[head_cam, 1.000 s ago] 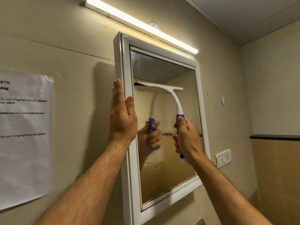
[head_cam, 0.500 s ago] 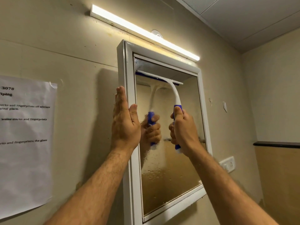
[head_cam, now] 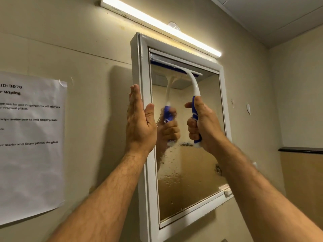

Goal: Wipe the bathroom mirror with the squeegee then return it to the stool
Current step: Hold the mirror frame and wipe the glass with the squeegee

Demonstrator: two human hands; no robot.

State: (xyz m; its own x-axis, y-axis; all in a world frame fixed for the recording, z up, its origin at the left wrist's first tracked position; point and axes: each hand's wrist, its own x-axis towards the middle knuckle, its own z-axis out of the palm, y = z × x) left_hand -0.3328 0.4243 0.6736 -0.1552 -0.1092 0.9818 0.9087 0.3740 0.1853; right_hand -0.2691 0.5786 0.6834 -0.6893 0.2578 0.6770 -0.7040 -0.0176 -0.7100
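While the right hand [head_cam: 204,124] grips the blue-and-white handle of the squeegee [head_cam: 193,88], fingers curled round it and thumb laid up along the grip, the tool's blade sits pressed vs. the glass at the very top of the bathroom mirror [head_cam: 188,172], running from the top-left corner to approx. two-thirds across. The white neck curves down from the blade to the fist, which is held near mid-height of the glass. Left hand [head_cam: 139,123] is flat and open, fingers straight and together, pointing up, resting against the outer left side of the mirror's white frame [head_cam: 145,172], thumb lying on the frame's front face. Water droplets and streaks cover the lower half of the glass; the reflection of the handle and gripping fingers shows blurred through them. A lit tube light [head_cam: 157,25] runs w/ a slant just above the frame. On the beige wall to the left hangs a printed paper sheet [head_cam: 31,147] w/ partly legible text incl. "ID: 3078" and "Wiping". Far right, a dark ledge [head_cam: 300,149] tops a tan wall panel.
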